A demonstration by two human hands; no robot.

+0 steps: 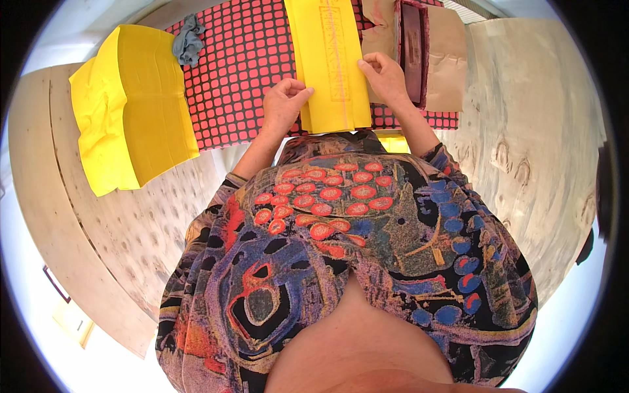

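A long yellow paper strip (321, 105), seemingly folded, lies lengthwise in front of me on a red-and-black checked cloth. Faint reddish printing in a rectangular outline runs down its middle. My left hand (285, 105) is at the strip's left edge, fingers curled and thumb tip against the paper. On the opposite edge, a little farther away, my right hand (385, 78) pinches the paper between thumb and forefinger. Just beyond the right hand lies a dark reddish rectangular block or tray (413, 56) with red-stained edges, on brown paper (445, 62). Its exact kind is unclear.
The checked cloth (239, 65) covers the middle of a pale wooden table (517, 98). At the left, a stack of larger yellow sheets (154, 111) lies creased and bent over the cloth's edge. A crumpled grey-blue rag (189, 40) sits at its far corner.
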